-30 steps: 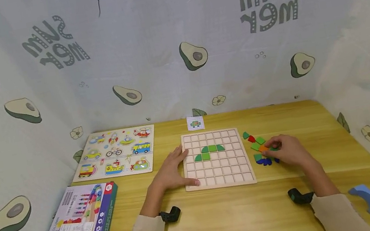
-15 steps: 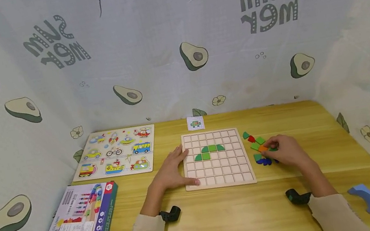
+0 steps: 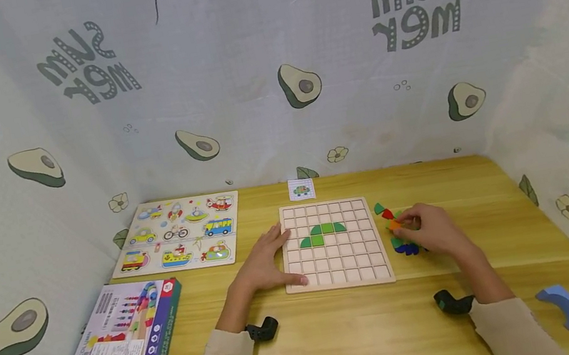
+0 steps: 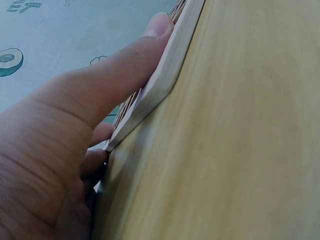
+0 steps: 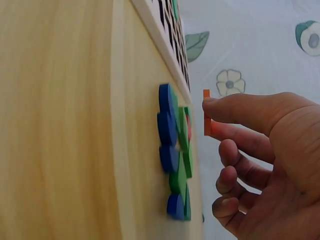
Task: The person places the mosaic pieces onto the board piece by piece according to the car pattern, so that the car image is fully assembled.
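Observation:
My left hand (image 3: 260, 265) rests spread over the left edge of a wooden grid board (image 3: 356, 257); its thumb lies straight on top near the front corner. Green tiles (image 3: 326, 228), squares and rounded corners, sit in the grid's middle cells. To the board's right, my right hand (image 3: 435, 228) pinches a thin orange tile (image 5: 207, 128) between thumb and index finger, its other fingers loosely curled. The tile is held edge-on in the right wrist view, up off the table. Near that hand lie blue rounded tiles (image 5: 166, 129), green tiles (image 5: 178, 175) and a red tile (image 3: 387, 214).
A small card (image 3: 301, 190) with a turtle pattern lies behind the board. At the left are a vehicle picture puzzle (image 3: 174, 235) and a flat box (image 3: 115, 353). A blue arch block (image 3: 566, 307) stands at the front right. A patterned cloth (image 3: 245, 83) hangs behind the table.
My right hand has lifted the orange tile from the loose tiles and shifted slightly left and away from me. My left hand has stayed on the board.

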### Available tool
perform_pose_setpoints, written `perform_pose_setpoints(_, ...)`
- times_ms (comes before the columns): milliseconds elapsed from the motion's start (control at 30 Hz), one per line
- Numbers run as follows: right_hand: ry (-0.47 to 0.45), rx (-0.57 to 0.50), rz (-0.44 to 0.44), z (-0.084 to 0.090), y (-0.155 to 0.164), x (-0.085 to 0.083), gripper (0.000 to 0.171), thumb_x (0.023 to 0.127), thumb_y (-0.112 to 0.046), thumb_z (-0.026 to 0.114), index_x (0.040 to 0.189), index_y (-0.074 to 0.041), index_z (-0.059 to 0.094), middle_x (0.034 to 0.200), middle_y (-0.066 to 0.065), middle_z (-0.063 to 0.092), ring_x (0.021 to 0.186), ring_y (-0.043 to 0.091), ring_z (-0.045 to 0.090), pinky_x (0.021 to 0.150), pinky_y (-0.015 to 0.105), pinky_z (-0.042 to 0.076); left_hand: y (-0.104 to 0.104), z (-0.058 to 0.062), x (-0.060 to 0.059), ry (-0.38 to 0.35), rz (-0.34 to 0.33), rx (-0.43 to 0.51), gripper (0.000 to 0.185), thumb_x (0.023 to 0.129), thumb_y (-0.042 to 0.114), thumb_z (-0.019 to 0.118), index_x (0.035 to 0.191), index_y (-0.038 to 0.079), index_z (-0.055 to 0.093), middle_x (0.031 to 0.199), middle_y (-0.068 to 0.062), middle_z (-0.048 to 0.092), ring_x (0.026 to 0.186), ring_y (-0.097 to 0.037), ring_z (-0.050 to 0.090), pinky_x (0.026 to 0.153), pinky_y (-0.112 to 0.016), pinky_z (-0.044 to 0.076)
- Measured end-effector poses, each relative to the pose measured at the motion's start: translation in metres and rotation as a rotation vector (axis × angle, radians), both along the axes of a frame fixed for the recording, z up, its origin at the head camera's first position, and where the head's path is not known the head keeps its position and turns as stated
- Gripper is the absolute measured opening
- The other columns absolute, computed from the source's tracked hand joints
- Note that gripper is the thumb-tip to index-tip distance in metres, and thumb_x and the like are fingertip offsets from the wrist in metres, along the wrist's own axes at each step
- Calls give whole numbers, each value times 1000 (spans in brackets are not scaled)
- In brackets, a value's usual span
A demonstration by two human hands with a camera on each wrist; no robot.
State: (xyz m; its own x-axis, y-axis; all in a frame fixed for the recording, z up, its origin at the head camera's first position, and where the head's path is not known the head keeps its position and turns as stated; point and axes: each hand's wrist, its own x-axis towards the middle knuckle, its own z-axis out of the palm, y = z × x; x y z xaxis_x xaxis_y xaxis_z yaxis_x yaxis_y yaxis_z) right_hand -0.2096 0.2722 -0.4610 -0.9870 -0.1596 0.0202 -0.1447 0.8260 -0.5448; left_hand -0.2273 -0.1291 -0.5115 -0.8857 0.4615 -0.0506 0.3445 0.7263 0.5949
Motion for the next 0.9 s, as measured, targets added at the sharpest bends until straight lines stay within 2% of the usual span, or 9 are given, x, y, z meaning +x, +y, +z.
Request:
perform_pose_setpoints(167, 12, -28, 37, 4, -15, -1, 33, 93, -23, 78, 117, -1, 76, 98, 10, 65, 78, 19, 50, 65, 30, 43, 0, 0, 0, -5, 2, -2, 119, 68, 66, 88, 164, 22, 32, 175, 0, 13, 162, -29, 12, 129, -54, 19)
perform_pose_setpoints(400, 31, -68, 92, 0, -36, -4, 28, 92, -22, 79, 114, -5, 78, 88, 6, 62, 69, 18, 45, 58, 27, 36, 1, 2, 0, -1, 1, -2, 120, 68, 65, 88, 164, 22, 31, 175, -2, 13, 161, -30, 12, 129, -54, 18)
perform_pose_setpoints(600, 6, -85, 102, -4, -54, -9, 26, 92, -22, 79, 114, -7, 79, 88, 3, 62, 70, 18, 46, 57, 26, 38, 1, 2, 1, -6, 0, -8, 119, 68, 65, 88, 164, 22, 31, 175, -1, 13, 162, -29, 11, 129, -54, 18)
perform_pose_setpoints(900, -7, -167, 128, -7, -78, -14, 20, 92, -15, 78, 110, -5, 78, 83, 3, 61, 69, 16, 46, 59, 24, 37, 2, 6, 2, -9, 2, -6, 119, 69, 65, 88, 164, 21, 31, 174, -2, 13, 162, -29, 12, 130, -53, 17)
